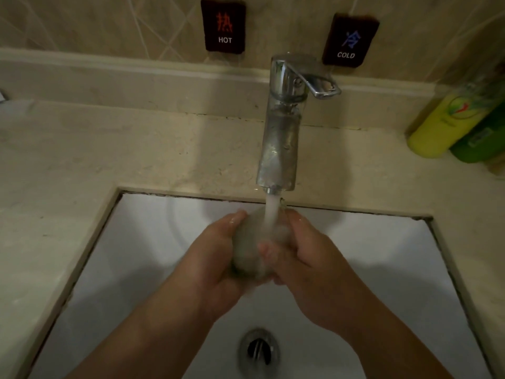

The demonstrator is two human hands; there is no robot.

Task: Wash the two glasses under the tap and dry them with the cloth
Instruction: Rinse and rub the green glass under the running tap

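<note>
Counter (82, 160) of pale stone runs along the wall and frames a white sink (142, 242) set into it. Over the sink's middle, both forearms come up from the near edge and meet under the tap (281, 132).

The left hand (218, 255) lies palm up and turned inward, its thumb along the far side of a glass (246, 250) and its fingers curled beneath, so it cups and grips the glass from the left. The glass is clear and blurred by water; its long axis seems to run from near-left to far-right, tilted, but which end is the mouth cannot be told.

The right hand (308, 258) closes on the glass from the right, back of the hand up, with the fingers (269, 248) bent across the glass's near face and pressed to it. The two hands touch at the glass's near end.

Water (272, 214) falls in a white stream from the tap's spout straight onto the glass between the hands. The tap stands at the sink's far edge, its lever turned to the right. The drain (259, 351) sits near the sink's near edge, below the wrists.

On the wall behind are a dark HOT sign (224, 26) left of the tap and a COLD sign (349, 41) right of it. Two bottles, a yellow bottle (442, 124) and a green bottle (483, 140), stand touching at the counter's far right corner.
</note>
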